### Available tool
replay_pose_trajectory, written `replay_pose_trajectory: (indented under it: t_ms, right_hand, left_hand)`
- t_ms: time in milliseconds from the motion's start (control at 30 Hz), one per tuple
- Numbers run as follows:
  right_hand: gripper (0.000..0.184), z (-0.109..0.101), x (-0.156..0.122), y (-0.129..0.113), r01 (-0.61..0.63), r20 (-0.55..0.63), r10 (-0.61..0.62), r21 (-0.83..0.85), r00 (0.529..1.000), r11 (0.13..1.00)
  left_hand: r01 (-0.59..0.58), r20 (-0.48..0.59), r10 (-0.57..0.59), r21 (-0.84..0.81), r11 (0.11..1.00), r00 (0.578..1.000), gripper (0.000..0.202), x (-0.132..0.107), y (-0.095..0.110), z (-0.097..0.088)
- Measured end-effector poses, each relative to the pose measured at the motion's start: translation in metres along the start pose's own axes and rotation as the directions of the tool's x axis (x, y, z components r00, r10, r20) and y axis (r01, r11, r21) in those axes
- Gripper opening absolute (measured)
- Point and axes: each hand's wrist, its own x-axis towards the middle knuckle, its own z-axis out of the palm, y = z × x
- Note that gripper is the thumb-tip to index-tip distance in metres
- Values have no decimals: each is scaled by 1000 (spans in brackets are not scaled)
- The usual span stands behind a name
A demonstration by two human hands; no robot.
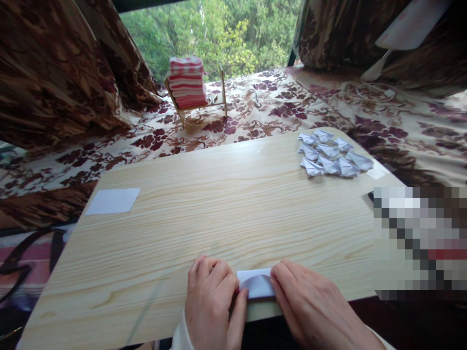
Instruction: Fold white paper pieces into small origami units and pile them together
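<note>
Left hand (213, 301): at the near edge of the counter, knuckles up, fingers curled in, thumb and fingertips closed on the left end of the small paper.
Right hand (314, 306): just beside it on the right, back of the hand up, fingertips closed on the right end of the same paper.
Small paper (257, 284): white, partly folded, top layer bowed up in a low arch; lying at the near edge of the counter, held between both hands, a little right of the middle.
Counter (219, 204): pale wood grain, rounded far corners, bare across most of its middle.
Paper sheet (113, 201): white, flat, at the counter's left edge, well apart from the hands.
Blurred patch (419, 243): pixelated block over the counter's right edge; contents not readable.
Folded pile (333, 158): heap of small white folded pieces with pointed flaps, touching and overlapping, at the far right corner of the counter, well apart from the hands.
Bedspread (262, 112): cream with a dark red flower print, spread beyond and around the counter.
Wooden rack (223, 95): small, standing on the bedspread past the counter's far left.
Striped stack (186, 80): red-and-white folded cloth, piled on the rack.
Cable (375, 90): white, looped on the bedspread at far right.
Curtains (54, 63): brown, patterned, hanging at both sides.
Window (219, 34): farthest back, green trees behind it.
</note>
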Motion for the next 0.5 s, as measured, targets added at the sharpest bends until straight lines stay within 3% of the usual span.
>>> replay_pose_trajectory:
  t_ms: [200, 500]
  right_hand:
    - [24, -1, 1, 1, 33, 11, -33, -8, 999, 999]
    - [32, -2, 4, 1, 64, -74, -66, -28, 995, 998]
  left_hand:
    - [15, 18, -14, -50, 999, 1000, 6, 0, -2, -3]
    - [19, 27, -18, -27, 999, 999, 13, -2, -1, 0]
